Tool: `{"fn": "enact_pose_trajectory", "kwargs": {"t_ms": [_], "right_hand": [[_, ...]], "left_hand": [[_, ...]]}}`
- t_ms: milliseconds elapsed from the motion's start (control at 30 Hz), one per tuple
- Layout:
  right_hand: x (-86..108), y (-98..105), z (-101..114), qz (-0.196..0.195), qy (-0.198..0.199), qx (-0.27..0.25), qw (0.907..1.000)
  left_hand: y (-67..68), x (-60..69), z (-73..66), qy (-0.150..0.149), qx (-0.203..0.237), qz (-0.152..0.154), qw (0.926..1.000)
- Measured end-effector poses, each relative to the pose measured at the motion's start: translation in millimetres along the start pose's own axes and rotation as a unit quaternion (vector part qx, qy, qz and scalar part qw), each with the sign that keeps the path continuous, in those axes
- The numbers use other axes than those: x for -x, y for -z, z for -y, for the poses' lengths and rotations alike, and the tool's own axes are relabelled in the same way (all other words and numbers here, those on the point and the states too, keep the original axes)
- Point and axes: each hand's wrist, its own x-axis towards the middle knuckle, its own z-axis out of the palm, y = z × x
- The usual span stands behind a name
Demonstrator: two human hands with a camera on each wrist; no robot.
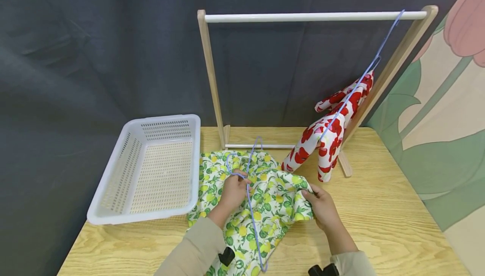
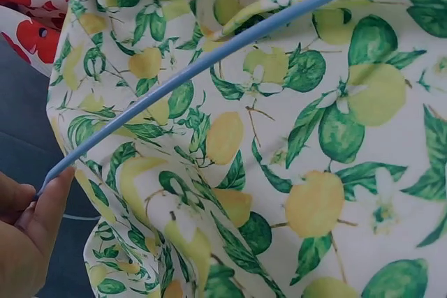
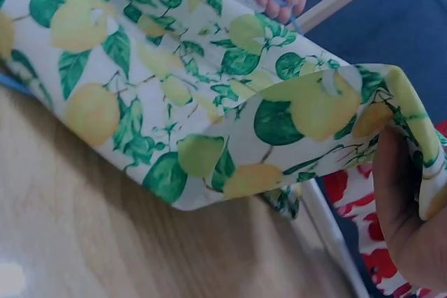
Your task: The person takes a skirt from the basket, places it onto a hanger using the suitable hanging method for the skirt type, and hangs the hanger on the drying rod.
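A white garment (image 1: pixel 278 198) printed with lemons and green leaves lies spread and rumpled on the table. My left hand (image 1: pixel 233 190) is over it and pinches a blue hanger (image 1: pixel 253 219) near its hook end; the left wrist view shows the hanger (image 2: pixel 202 66) running across the cloth from thumb and fingers (image 2: pixel 52 200). To the right, my right hand (image 1: pixel 323 207) grips the garment's edge, lifting a fold of it. Between thumb and fingers the fold (image 3: pixel 349 113) bunches up, and part of that hand is hidden by cloth in the right wrist view.
A wooden rack (image 1: pixel 210 74) with a white rail (image 1: pixel 295 17) stands at the back. At its right end a red-flowered white garment (image 1: pixel 333 128) hangs from another blue hanger (image 1: pixel 382 46). A white plastic basket (image 1: pixel 110 166) sits at the left, close beside the lemon garment.
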Motion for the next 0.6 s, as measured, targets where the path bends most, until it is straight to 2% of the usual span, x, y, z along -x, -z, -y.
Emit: {"fn": "enact_pose_trajectory", "kwargs": {"t_ms": [200, 600], "right_hand": [[4.5, -3.7, 8.2, -0.002, 0.011, -0.043, 0.9990], [8.3, -2.0, 14.3, -0.040, -0.003, -0.096, 0.9946]], "left_hand": [[0.1, 2.4, -4.2, 0.003, -0.010, -0.009, 0.9999], [3.4, 6.2, -17.5, -0.002, -0.064, -0.025, 0.9976]]}}
